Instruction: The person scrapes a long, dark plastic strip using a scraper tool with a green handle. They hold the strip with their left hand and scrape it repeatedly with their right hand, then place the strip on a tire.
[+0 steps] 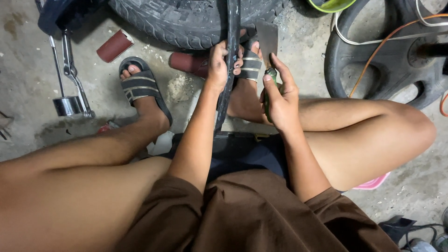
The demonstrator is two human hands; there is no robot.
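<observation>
stained concrete floor point(28, 135), tyre point(186, 21)

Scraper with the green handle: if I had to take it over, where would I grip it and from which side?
Probably by the green handle, from the right. The scraper stands roughly upright, its flat metal blade pointing up toward the tyre, with the right hand wrapped round the handle below. The left hand and the black rubber strip crowd its left side.
</observation>
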